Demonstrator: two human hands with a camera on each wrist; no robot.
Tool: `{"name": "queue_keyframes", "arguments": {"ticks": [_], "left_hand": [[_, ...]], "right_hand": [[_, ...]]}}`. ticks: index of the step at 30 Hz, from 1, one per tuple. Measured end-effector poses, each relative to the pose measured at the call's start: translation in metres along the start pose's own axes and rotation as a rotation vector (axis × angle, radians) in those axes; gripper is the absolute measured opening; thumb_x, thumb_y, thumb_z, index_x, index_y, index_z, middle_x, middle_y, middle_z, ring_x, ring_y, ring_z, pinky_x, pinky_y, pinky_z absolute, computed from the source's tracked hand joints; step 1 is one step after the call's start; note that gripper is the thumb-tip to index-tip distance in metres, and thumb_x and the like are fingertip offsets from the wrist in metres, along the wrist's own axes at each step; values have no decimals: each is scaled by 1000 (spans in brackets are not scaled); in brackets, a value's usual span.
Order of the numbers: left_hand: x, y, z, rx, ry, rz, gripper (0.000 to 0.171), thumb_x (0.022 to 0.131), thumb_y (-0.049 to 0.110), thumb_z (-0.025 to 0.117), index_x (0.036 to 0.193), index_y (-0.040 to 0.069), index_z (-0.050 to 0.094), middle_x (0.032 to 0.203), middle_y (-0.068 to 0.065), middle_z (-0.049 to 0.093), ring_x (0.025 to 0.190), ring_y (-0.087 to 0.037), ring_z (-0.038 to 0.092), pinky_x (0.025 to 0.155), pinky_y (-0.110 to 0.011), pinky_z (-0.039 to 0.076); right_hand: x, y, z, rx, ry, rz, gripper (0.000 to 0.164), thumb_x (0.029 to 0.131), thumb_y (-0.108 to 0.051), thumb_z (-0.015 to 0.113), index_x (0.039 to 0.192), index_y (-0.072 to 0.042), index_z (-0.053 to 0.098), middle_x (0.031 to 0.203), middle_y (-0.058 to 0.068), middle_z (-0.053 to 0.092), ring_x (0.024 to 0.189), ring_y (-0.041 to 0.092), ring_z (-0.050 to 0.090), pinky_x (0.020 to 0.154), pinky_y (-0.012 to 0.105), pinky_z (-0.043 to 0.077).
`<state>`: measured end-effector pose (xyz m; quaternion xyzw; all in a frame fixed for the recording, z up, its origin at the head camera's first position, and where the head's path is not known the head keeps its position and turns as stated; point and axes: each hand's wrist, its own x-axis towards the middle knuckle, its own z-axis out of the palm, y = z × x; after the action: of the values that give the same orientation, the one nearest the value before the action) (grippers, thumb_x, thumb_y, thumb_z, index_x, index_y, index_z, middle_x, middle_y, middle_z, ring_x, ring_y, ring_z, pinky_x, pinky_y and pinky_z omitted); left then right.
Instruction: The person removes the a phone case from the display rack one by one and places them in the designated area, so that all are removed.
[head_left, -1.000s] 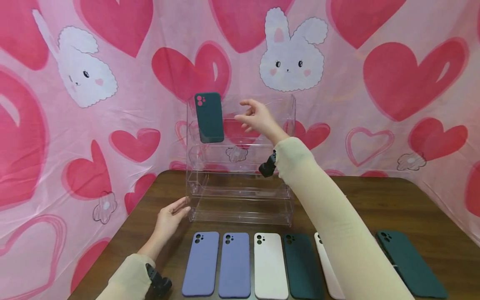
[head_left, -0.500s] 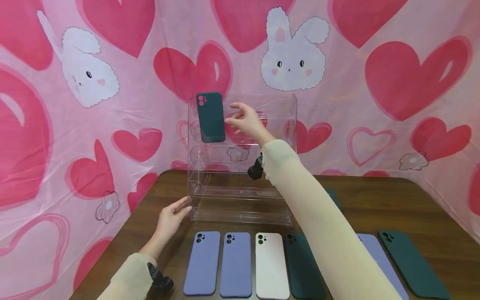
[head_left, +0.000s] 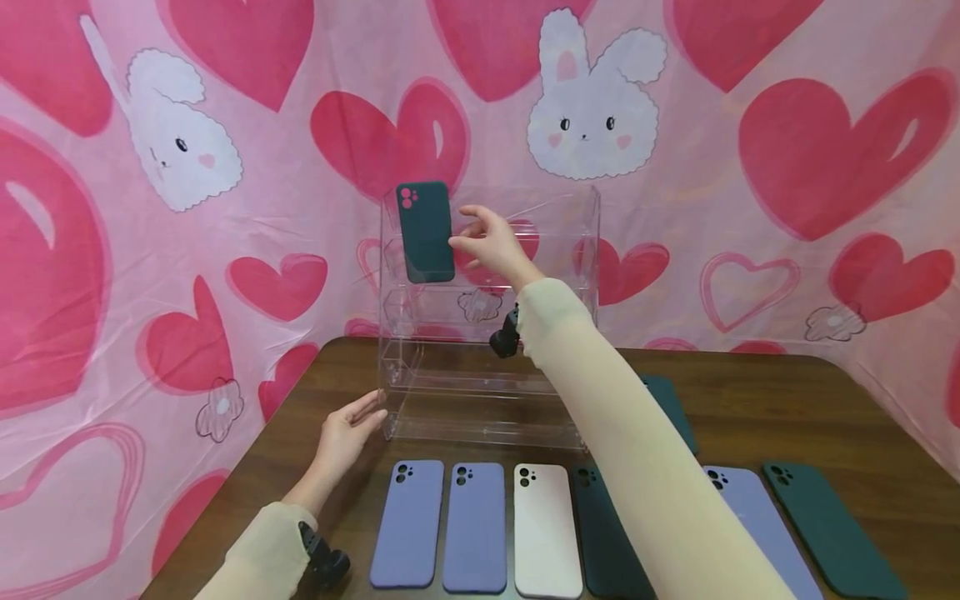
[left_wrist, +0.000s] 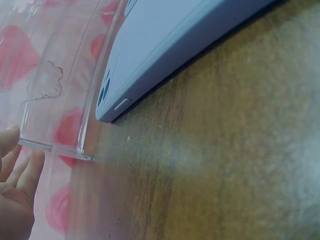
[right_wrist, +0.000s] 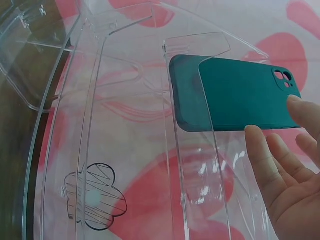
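Observation:
A clear acrylic tiered display stand (head_left: 491, 383) stands upright on the table. A dark green phone case (head_left: 427, 233) leans in its top tier at the left, its lower end behind the clear front lip. My right hand (head_left: 491, 243) is at the case's right side, fingers loosely bent and spread. Its thumb tip is at the case's edge; whether it touches is unclear. In the right wrist view the fingertips (right_wrist: 254, 132) are close to the case without gripping it. My left hand (head_left: 347, 432) holds the stand's lower left edge between thumb and fingers.
Phone cases lie in a row in front of the stand: purple (head_left: 407, 523), purple (head_left: 474, 527), white (head_left: 547, 529), and dark green (head_left: 607, 542) partly under my right sleeve. Farther right are purple (head_left: 753, 521) and green (head_left: 832, 525) ones. Another green case (head_left: 671, 408) lies behind the sleeve.
My right hand has moved left to the edge of the green case in the top tier, then stays there. The left hand keeps its place at the stand.

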<state>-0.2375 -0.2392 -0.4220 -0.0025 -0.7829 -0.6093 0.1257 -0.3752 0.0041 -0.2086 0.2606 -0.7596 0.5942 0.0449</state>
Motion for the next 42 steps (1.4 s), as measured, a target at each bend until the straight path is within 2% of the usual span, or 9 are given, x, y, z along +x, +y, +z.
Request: {"name": "queue_keyframes", "arguments": {"ticks": [9,19,31,34,38,42], "left_hand": [[0,1,1,-18,10,12,42,85,-2,62,125,-7,52,122,-20,53,112,-32,51,78,-23,51],[1,0,3,-14,15,14,41,85,0,64,124,-6,53,121,-20,55,110,-30,53,78,-23,51],[2,2,1,15,8,3,41,86,1,63,126,-4,53,123,-18,54,110,-29,54,79,-25,51],[2,2,1,20,11,2,41,86,1,63,125,-4,53,123,-18,54,109,-29,54,79,-25,51],[3,1,1,16,17,12,41,86,1,63,125,-5,54,122,-19,54,109,-30,54,79,-25,51],[2,1,1,16,19,21,40,85,1,64,124,-6,54,122,-20,54,109,-31,54,79,-25,51]], "right_hand": [[3,2,5,-23,4,18,57,87,-13,65,138,-13,40,108,13,52,100,33,55,74,41,54],[8,9,10,-56,26,46,55,86,-9,65,137,-14,42,109,14,54,94,28,55,78,43,52],[10,15,19,-60,76,34,59,86,-9,65,139,-17,39,105,11,53,65,37,56,61,41,55],[11,16,21,-41,90,19,59,86,-6,64,139,-15,39,104,13,52,58,33,54,63,45,55],[12,17,24,-17,107,6,57,86,-3,64,137,-13,41,102,15,52,63,39,55,67,53,52],[13,18,27,-36,126,-2,52,86,-4,64,134,-11,45,98,13,52,72,46,54,64,49,54]]}}
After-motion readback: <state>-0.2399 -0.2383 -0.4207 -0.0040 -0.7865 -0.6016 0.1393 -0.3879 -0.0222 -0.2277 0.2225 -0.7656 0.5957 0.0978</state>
